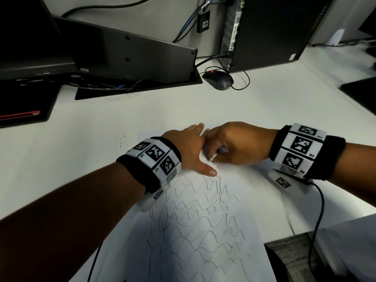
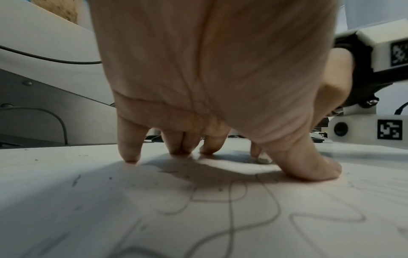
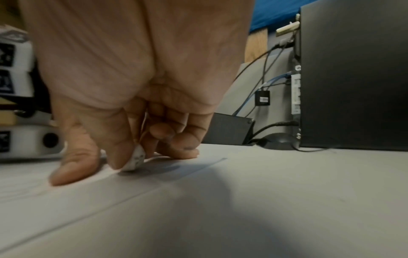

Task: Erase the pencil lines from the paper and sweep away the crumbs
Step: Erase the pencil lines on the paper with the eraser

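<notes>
A white sheet of paper [image 1: 234, 251] covered with wavy pencil lines [image 1: 203, 220] lies on the desk before me. My left hand [image 1: 191, 151] presses flat on its upper part, fingers straight and spread, fingertips [image 2: 130, 157] and thumb down on the sheet. My right hand [image 1: 234, 143] pinches a small white eraser [image 1: 212, 158] between thumb and fingers, its tip on the paper just right of my left thumb. The eraser [image 3: 134, 160] looks grey-smudged in the right wrist view. Dark eraser crumbs [image 1: 122, 140] lie scattered on the desk beyond the paper's top left corner.
A black mouse [image 1: 217, 79] with its cable sits behind the paper. A black computer tower [image 1: 270, 29] stands at the back right, a monitor stand [image 1: 130, 55] and cable tray at the back left. A dark pad [image 1: 24, 110] lies far left.
</notes>
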Demonstrator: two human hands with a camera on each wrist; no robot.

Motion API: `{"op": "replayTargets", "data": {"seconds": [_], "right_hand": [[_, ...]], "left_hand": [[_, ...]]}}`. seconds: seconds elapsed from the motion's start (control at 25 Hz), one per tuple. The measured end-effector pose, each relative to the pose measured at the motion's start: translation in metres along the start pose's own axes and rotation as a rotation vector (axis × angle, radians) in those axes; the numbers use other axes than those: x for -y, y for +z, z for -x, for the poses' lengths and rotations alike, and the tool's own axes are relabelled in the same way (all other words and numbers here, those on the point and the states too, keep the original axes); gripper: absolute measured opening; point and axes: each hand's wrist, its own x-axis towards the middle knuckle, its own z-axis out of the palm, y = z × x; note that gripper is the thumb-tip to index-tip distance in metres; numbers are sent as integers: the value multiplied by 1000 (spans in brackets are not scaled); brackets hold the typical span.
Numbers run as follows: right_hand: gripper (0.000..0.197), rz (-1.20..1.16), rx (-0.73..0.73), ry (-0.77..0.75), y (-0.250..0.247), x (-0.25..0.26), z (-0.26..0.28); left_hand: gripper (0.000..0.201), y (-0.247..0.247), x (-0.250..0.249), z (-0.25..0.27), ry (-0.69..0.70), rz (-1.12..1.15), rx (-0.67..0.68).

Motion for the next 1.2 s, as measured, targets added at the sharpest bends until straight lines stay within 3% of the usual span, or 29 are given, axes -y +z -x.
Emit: {"op": "replayTargets", "data": {"seconds": [0.16,0.28,0.44,0.56,0.72,0.88,1.04,1.2], "right_hand": [[12,37,-122,107,-5,-8,1],[11,-13,-25,19,-2,1,5],[15,121,-107,89,-8,-2,3],[13,52,-24,-6,-5,6,7],[17,120,-102,85,-8,2,10],[14,50,14,16,-9,9,11],[16,136,-56,71,-11,3,7],[11,-4,21,58,-10,1,7]], "left_hand": [[109,0,-3,1,-14,-19,-3],[107,-2,-2,2,-18,-12,10],[110,-1,-3,2,-17,-18,7],[107,-1,-1,2,-16,-6,10],[111,1,-2,1,-17,-28,3],[109,0,-1,1,-15,-15,6],[110,1,-1,0,-15,-8,-5],[105,-1,-2,3,-13,-5,11]]}}
